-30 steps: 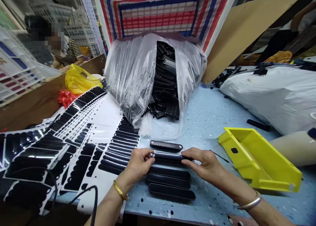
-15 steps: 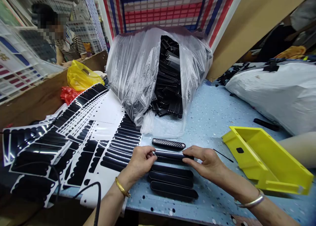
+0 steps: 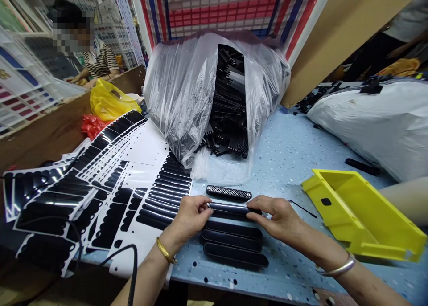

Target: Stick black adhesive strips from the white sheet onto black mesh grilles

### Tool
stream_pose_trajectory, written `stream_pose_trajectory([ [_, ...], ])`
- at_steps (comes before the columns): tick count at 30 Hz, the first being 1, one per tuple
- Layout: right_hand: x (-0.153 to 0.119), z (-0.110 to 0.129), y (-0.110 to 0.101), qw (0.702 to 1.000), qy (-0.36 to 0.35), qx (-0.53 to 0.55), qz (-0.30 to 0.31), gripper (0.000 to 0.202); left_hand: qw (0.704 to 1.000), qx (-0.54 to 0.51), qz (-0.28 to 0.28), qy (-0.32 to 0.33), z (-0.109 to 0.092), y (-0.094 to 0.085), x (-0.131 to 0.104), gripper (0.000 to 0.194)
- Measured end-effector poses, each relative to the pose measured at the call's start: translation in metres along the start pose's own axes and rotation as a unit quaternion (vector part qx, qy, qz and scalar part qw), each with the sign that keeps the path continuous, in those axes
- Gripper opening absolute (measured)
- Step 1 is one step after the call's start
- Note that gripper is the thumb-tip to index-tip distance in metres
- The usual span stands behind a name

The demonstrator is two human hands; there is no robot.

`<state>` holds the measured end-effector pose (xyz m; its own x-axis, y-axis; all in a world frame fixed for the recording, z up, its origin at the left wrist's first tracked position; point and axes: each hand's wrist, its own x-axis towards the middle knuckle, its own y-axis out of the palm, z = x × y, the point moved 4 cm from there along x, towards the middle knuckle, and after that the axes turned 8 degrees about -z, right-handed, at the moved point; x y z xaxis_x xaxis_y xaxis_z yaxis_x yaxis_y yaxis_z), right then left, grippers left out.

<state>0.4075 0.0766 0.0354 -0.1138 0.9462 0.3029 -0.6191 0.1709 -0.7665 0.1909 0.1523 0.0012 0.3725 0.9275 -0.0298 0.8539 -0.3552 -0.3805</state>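
- A glossy black strip (image 3: 230,206) is held lengthwise between the two hands, near the front edge of the bench (image 3: 281,163).
- Its left end is pinched between thumb and forefinger by the left hand (image 3: 191,211); its right end is pinched likewise by the right hand (image 3: 271,212).
- The step in hand is judged to be the lining-up of the strip on a dark bar (image 3: 230,214) beneath; whether full contact is made cannot be told.
- Aligned ends, then even pressure along the length, seem to be called for.
- Three smooth black bars (image 3: 232,242) are laid nearer the front edge; a patterned bar (image 3: 229,193) is set just behind.
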Motion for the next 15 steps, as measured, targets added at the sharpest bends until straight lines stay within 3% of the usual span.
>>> stream_pose_trajectory([
  [15, 0.0005, -0.0019, 0.0041, 0.999, 0.028, -0.018, 0.024, 0.014, 0.998, -0.03, 0.014, -0.044, 0.0026, 0.0005, 0.0, 0.033],
])
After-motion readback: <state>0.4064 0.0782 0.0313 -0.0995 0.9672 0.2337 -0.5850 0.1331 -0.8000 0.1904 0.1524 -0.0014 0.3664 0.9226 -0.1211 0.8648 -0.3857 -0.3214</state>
